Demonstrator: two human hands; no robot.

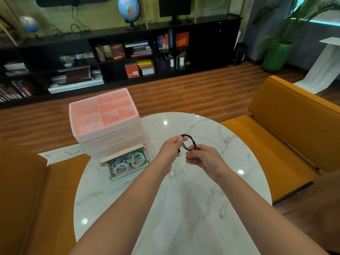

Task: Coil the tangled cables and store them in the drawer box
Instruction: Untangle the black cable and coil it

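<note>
Two bare forearms reached over the marble counter (pixel 184 227), and both hands held one black cable (pixel 189 143) coiled into a small loop above it: the left hand (pixel 170 148) had its fingers closed around the loop's top, the right hand (pixel 200 159) pinched its lower side, other fingers loosely curled. One white cable (pixel 181 181) lay loose on the counter beneath them. Left of the hands, the pink drawer box (pixel 104 115) had its bottom drawer (pixel 127 162) pulled open, holding several coiled white cables.

Both hands held a black cable coil (pixel 189 143) above the marble surface (pixel 193 208).
The left hand (pixel 172 147) pinched the loop's top; the right hand (pixel 201 157) gripped its lower side.
</note>
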